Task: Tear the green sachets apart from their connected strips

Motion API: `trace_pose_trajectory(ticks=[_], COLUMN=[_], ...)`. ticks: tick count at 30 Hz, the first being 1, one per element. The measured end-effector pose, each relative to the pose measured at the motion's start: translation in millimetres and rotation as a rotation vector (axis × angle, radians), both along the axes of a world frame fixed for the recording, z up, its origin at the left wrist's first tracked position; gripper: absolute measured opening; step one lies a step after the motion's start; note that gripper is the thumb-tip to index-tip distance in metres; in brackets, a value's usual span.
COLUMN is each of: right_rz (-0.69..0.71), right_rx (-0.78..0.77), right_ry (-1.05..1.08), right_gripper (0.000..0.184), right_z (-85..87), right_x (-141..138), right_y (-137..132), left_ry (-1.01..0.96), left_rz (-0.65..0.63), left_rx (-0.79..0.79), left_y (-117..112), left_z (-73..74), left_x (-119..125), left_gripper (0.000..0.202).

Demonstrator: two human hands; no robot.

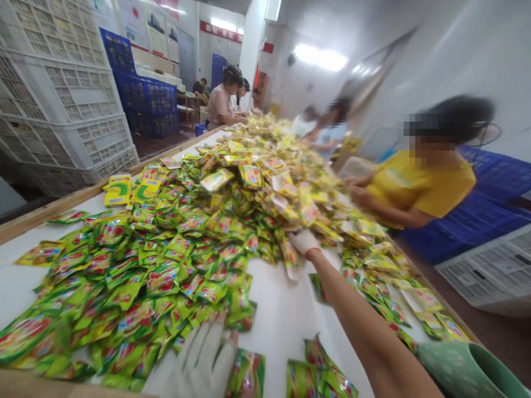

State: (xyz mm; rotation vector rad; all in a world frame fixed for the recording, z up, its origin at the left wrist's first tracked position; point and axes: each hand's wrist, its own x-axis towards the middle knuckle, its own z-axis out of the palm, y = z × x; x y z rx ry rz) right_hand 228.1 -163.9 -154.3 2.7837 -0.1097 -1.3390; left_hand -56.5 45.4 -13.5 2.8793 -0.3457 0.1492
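My left hand (pixel 203 356), in a pale work glove with the fingertips bare, lies palm down at the near edge of the table. Its fingers are stretched out over small green snack packets (pixel 164 279). My right hand (pixel 306 243), gloved in white with a red cuff, reaches forward to the edge of the large heap. Right beside its fingers is a yellow-and-green packet (pixel 289 255), tilted against the heap. Motion blur hides whether those fingers grip it. Several green packets (pixel 317 370) lie on the white tabletop (pixel 276 320) between and below my arms.
Yellow packets (pixel 118 190) lie by the table's wooden left rim (pixel 62 207). White crates (pixel 83 94) stand stacked at left, blue crates (pixel 145 105) behind them. A person in a yellow shirt (pixel 418 185) works across at right, near more crates (pixel 489 271). Others sit farther along.
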Motion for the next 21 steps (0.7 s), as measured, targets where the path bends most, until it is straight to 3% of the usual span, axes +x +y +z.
trace_pose_trajectory(ticks=[5, 9, 12, 16, 21], right_rz=[-0.017, -0.027, -0.063, -0.202, -0.384], right_rx=[0.174, 0.357, 0.508, 0.631, 0.587], right_ry=[0.073, 0.07, 0.043, -0.019, -0.058], right_gripper=[0.075, 0.062, 0.053, 0.053, 0.056], right_z=[31.5, 59.9, 73.7, 89.3, 105.8], right_x=[-38.7, -73.9, -88.8, -88.1, -81.7], right_y=[17.2, 15.9, 17.3, 16.5, -1.1], left_ry=[0.231, 0.414, 0.496, 0.63, 0.813], left_rz=[0.197, 0.271, 0.233, 0.162, -0.055], left_rx=[-0.046, -0.005, 0.095, 0.217, 0.189], left_y=[-15.9, -21.7, -23.4, -21.3, 8.2], left_z=[20.4, 24.7, 28.1, 33.1, 9.9], left_x=[8.1, 6.5, 5.2, 10.4, 37.7], left_gripper=[0.045, 0.054, 0.059, 0.058, 0.05])
